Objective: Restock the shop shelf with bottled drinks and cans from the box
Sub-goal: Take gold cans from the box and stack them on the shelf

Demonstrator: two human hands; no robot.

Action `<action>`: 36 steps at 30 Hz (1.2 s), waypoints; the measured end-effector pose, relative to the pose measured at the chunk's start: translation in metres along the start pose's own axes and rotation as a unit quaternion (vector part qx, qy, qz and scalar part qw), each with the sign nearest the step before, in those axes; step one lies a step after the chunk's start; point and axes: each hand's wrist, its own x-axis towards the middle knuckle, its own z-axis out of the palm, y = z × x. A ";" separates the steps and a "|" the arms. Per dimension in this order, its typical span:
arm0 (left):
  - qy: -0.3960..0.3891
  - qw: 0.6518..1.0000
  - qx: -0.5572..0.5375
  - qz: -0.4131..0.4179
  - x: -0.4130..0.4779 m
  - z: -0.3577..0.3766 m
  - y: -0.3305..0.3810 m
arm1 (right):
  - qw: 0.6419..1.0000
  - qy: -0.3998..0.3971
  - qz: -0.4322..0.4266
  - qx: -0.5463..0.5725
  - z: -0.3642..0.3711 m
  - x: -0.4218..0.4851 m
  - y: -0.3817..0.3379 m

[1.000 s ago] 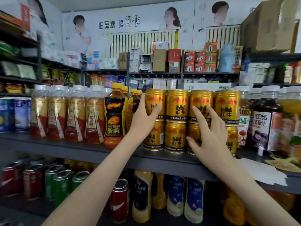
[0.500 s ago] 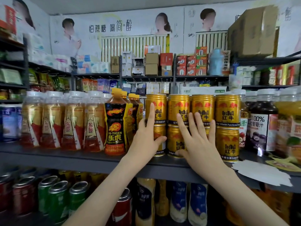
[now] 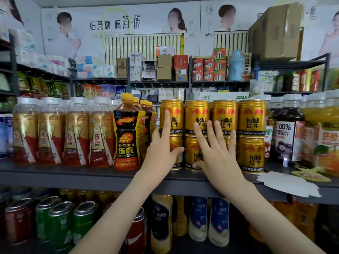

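In the centre of the frame, the gold cans (image 3: 252, 118) carry red bull emblems, red lettering and a dark band. Just left of them, the tiger bottle (image 3: 126, 136) has a black, orange and yellow label under a yellow cap. Further left, the white-capped bottles (image 3: 77, 132) wear gold-and-red labels. The shelf (image 3: 73, 176) is dark grey. At lower left stand green cans (image 3: 60, 222) and red cans (image 3: 18, 219).

Poster-papered wall (image 3: 146, 17) behind dark metal shelving (image 3: 102, 81), a large, possibly cardboard, carton (image 3: 275, 32) up right.
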 end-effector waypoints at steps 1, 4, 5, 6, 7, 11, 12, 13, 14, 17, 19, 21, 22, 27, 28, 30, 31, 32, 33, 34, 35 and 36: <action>0.004 1.000 0.001 0.000 -0.001 0.001 0.001 | 1.000 -0.005 0.000 0.006 -0.002 -0.001 0.002; 0.012 1.000 0.028 -0.008 -0.007 0.004 0.009 | 0.999 -0.004 0.008 0.034 -0.009 -0.006 0.019; 0.023 0.998 0.057 -0.002 -0.010 0.007 0.014 | 0.999 -0.004 0.019 0.042 -0.012 -0.009 0.027; 0.045 0.994 0.095 0.017 -0.013 0.010 0.020 | 0.998 -0.007 0.032 0.048 -0.015 -0.011 0.035; 0.072 0.987 0.136 0.047 -0.014 0.015 0.026 | 0.998 -0.011 0.044 0.054 -0.019 -0.013 0.044; 0.125 0.947 0.226 0.190 -0.007 0.040 0.044 | 0.992 -0.027 0.069 0.098 -0.032 -0.018 0.077; 0.123 0.939 0.241 0.212 -0.005 0.045 0.047 | 0.989 -0.039 0.075 0.121 -0.035 -0.019 0.085; 0.119 0.931 0.257 0.232 -0.002 0.052 0.050 | 0.982 -0.063 0.081 0.156 -0.038 -0.020 0.093; 0.114 0.922 0.273 0.249 0.001 0.056 0.052 | 0.972 -0.095 0.086 0.197 -0.041 -0.022 0.099; 0.101 0.904 0.312 0.272 0.010 0.065 0.052 | 0.946 -0.165 0.102 0.261 -0.044 -0.025 0.107; 0.092 0.900 0.329 0.271 0.014 0.066 0.050 | 0.945 -0.170 0.112 0.257 -0.044 -0.025 0.106; 0.088 0.899 0.334 0.271 0.014 0.065 0.049 | 0.948 -0.162 0.117 0.248 -0.042 -0.025 0.103; 0.088 0.899 0.334 0.271 0.014 0.065 0.049 | 0.949 -0.156 0.120 0.247 -0.041 -0.025 0.101; 0.090 0.900 0.330 0.272 0.013 0.062 0.048 | 0.955 -0.141 0.132 0.226 -0.036 -0.022 0.095; 0.089 0.900 0.329 0.272 0.014 0.062 0.047 | 0.956 -0.141 0.134 0.221 -0.035 -0.021 0.094; 0.085 0.899 0.330 0.275 0.014 0.062 0.046 | 0.957 -0.145 0.133 0.214 -0.036 -0.022 0.094; 0.083 0.898 0.332 0.276 0.014 0.062 0.047 | 0.957 -0.147 0.130 0.213 -0.037 -0.022 0.095; 0.083 0.898 0.333 0.277 0.014 0.062 0.047 | 0.957 -0.151 0.126 0.213 -0.039 -0.023 0.095; 0.083 0.898 0.331 0.277 0.014 0.062 0.047 | 0.956 -0.158 0.123 0.215 -0.041 -0.023 0.097; 0.085 0.899 0.328 0.278 0.013 0.062 0.047 | 0.954 -0.166 0.122 0.220 -0.044 -0.023 0.099; 0.089 0.899 0.323 0.280 0.012 0.063 0.048 | 0.951 -0.172 0.124 0.224 -0.046 -0.023 0.100; 0.093 0.901 0.314 0.284 0.011 0.063 0.048 | 0.951 -0.174 0.128 0.222 -0.049 -0.022 0.100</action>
